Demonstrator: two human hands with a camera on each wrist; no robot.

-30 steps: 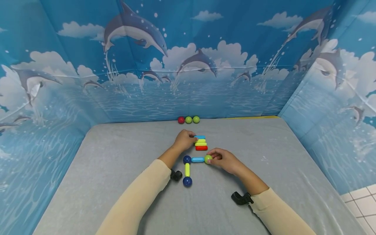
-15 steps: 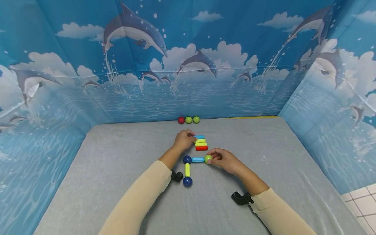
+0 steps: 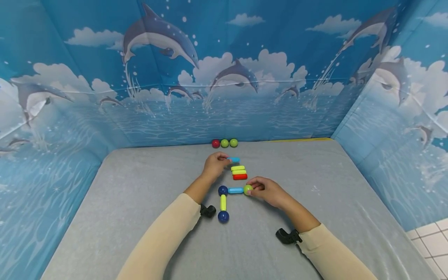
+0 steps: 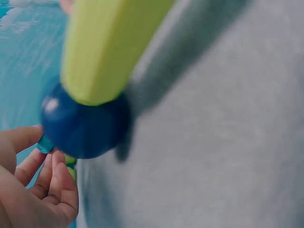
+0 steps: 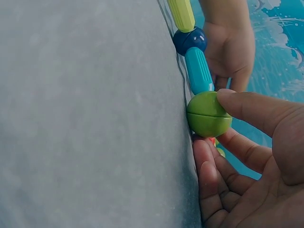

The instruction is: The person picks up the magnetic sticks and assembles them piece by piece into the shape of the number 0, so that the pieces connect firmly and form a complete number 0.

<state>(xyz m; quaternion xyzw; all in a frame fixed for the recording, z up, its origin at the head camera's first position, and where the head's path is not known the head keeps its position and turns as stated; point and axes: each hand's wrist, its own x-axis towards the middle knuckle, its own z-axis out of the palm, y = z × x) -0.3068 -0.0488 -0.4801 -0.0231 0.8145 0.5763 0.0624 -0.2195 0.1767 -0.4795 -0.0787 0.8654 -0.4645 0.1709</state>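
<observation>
My left hand [image 3: 214, 165] pinches a blue rod [image 3: 234, 160] by its left end, just beyond a row of two yellow rods [image 3: 238, 170] and a red rod [image 3: 240, 177]. Thumb and fingers of my right hand [image 3: 267, 190] grip a green ball [image 5: 209, 114]. That ball sits at the right end of another blue rod [image 3: 236, 190], which runs to a dark blue ball [image 3: 223, 190]. From there a yellow rod [image 3: 223, 202] leads toward me to a second dark blue ball [image 3: 223, 216]. In the left wrist view a yellow rod and dark blue ball partly cover the held rod.
A red ball [image 3: 216, 143] and two green balls [image 3: 229, 143] line the far edge of the grey cloth-covered table [image 3: 315, 186]. Behind it hangs a blue dolphin-print curtain [image 3: 231, 109], which also runs along both sides.
The left hand has taken the blue rod off the far end of the row and moved it slightly away and to the left. My right hand has stayed on the green ball.
</observation>
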